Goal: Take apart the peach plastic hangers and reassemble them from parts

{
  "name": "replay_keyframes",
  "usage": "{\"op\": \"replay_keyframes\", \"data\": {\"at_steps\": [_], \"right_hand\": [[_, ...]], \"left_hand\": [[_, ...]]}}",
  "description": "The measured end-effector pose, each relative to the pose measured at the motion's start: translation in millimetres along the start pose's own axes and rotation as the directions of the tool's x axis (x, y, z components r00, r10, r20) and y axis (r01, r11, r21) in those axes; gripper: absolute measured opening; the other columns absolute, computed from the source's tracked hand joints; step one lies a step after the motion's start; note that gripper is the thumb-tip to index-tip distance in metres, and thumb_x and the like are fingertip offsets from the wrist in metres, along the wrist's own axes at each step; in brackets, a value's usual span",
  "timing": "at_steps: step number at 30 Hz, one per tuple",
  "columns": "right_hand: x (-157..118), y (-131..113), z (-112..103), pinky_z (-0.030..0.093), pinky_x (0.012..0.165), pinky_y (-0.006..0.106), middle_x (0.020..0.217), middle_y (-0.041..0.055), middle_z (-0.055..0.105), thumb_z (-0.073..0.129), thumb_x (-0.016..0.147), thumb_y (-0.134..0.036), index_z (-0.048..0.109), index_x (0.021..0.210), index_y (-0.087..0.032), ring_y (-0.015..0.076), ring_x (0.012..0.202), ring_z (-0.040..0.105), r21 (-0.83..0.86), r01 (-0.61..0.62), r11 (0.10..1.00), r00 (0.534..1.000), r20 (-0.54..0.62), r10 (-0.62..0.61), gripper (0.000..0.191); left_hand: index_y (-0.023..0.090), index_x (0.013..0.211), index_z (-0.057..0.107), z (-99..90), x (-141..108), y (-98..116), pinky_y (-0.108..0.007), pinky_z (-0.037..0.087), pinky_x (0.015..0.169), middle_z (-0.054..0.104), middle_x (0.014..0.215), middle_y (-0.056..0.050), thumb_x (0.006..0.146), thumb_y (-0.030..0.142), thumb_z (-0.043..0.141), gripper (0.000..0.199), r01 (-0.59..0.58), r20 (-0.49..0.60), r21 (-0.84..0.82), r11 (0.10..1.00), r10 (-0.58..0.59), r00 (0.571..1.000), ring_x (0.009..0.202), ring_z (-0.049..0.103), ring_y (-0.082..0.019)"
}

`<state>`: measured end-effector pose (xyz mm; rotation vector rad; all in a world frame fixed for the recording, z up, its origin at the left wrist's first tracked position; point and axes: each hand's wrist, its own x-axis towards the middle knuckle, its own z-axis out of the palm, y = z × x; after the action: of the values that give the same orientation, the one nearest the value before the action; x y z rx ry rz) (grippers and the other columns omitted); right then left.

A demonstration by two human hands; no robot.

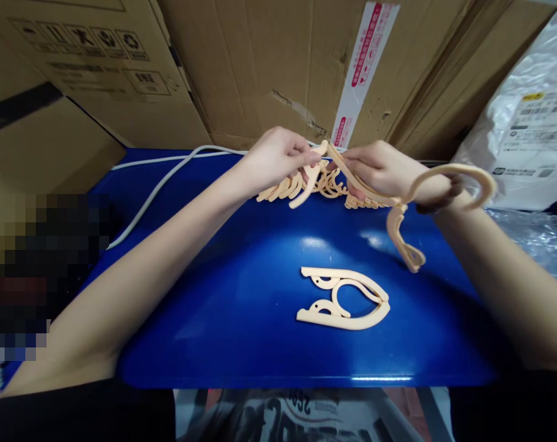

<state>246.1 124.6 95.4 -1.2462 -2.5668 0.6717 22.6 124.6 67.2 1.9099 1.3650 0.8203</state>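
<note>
My left hand [278, 156] pinches a small curved cream plastic piece [310, 184] near the back of the blue table. Close beside it on the right, my right hand [374, 162] is closed on a cream folding hanger [400, 236], whose ring-shaped hook passes over my wrist and whose lower arm hangs down. Another hanger [370, 320], folded up, lies flat on the table in front of my hands. Behind and below my fingers are rows of cream curved pieces [282, 187] and more small parts [365, 202], partly hidden by my hands.
Cardboard boxes [260, 67] stand along the back and left of the blue table [241, 344]. A white cable [151, 195] curves over its left side. At the right are a labelled white plastic package [531, 123] and clear wrap [531, 239].
</note>
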Motion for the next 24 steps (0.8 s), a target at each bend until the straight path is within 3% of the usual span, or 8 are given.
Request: {"op": "replay_keyframes", "data": {"at_steps": [4,8,11,16,18,20,22,24], "right_hand": [[-7,3,-7,0.034,0.049,0.027,0.059,-0.0013,0.056,0.044,0.104,-0.022,0.068,0.096,-0.021,0.0125,0.049,0.041,0.253,-0.115,0.961,0.985,-0.099,0.144,0.025],[-11,-3,-11,0.031,0.045,0.027,0.058,-0.0003,0.053,0.042,0.1,-0.018,0.07,0.095,-0.021,0.013,0.05,0.041,0.452,-0.132,0.882,0.961,-0.161,0.226,0.029],[-9,-10,-11,0.033,0.046,0.028,0.06,0.0019,0.055,0.045,0.098,-0.017,0.075,0.093,-0.022,0.0143,0.053,0.045,0.601,-0.067,0.797,0.928,-0.255,0.271,0.031],[-3,-16,-9,0.03,0.042,0.028,0.072,0.0017,0.061,0.05,0.096,-0.022,0.069,0.096,-0.022,0.0137,0.051,0.041,0.755,0.096,0.649,0.821,-0.429,0.377,0.019],[1,-12,-7,0.036,0.046,0.026,0.075,0.0014,0.065,0.044,0.099,-0.023,0.059,0.093,-0.024,0.0139,0.053,0.045,0.78,0.202,0.593,0.743,-0.516,0.426,0.017],[4,-6,-4,0.05,0.06,0.025,0.087,0.0023,0.073,0.038,0.102,-0.023,0.048,0.09,-0.027,0.0135,0.065,0.059,0.764,0.306,0.568,0.66,-0.6,0.453,0.016],[4,3,-3,0.057,0.081,0.027,0.105,0.0023,0.077,0.045,0.098,-0.02,0.045,0.088,-0.029,0.0136,0.086,0.07,0.727,0.345,0.593,0.606,-0.655,0.451,0.013],[1,13,-4,0.059,0.091,0.032,0.116,0.0005,0.077,0.057,0.088,-0.019,0.049,0.086,-0.031,0.0163,0.099,0.072,0.665,0.298,0.685,0.6,-0.688,0.408,0.015]], "left_hand": [[0.016,0.078,0.073,-9.5,6,-18,-0.026,0.038,0.061,0.068,0.066,-0.004,0.093,0.032,0.067,0.023,0.073,-0.105,0.047,0.996,-0.068,0.992,0.058,0.053,-0.014],[0.018,0.068,0.071,-11.2,13,-44,-0.031,0.04,0.066,0.064,0.062,-0.004,0.092,0.041,0.067,0.033,0.147,-0.202,0.194,0.97,-0.107,0.973,0.059,0.05,-0.016],[0.019,0.068,0.067,-7.1,15,-59,-0.033,0.042,0.075,0.066,0.069,-0.006,0.089,0.044,0.073,0.033,0.198,-0.303,0.297,0.934,-0.104,0.947,0.075,0.061,-0.023],[0.021,0.101,0.066,-4.1,15,-61,-0.039,0.047,0.096,0.074,0.102,-0.01,0.085,0.046,0.078,0.032,0.141,-0.411,0.271,0.952,-0.019,0.912,0.104,0.068,-0.031],[0.021,0.101,0.067,-3.7,13,-49,-0.038,0.048,0.102,0.075,0.11,-0.01,0.091,0.048,0.071,0.029,0.03,-0.356,0.158,0.987,0.029,0.934,0.112,0.068,-0.03],[0.019,0.093,0.07,-3.1,9,-32,-0.036,0.052,0.102,0.076,0.109,-0.01,0.102,0.055,0.051,0.042,-0.034,-0.159,-0.085,0.996,0.02,0.987,0.115,0.069,-0.028],[0.017,0.088,0.073,-2.7,5,-15,-0.036,0.058,0.094,0.077,0.101,-0.01,0.108,0.065,0.024,0.071,0.074,0.149,-0.367,0.927,-0.02,0.989,0.11,0.073,-0.028],[0.017,0.091,0.072,-2.5,0,-1,-0.033,0.061,0.092,0.078,0.1,-0.008,0.11,0.06,0.025,0.067,0.174,0.285,-0.575,0.799,-0.004,0.959,0.106,0.076,-0.024]]}}
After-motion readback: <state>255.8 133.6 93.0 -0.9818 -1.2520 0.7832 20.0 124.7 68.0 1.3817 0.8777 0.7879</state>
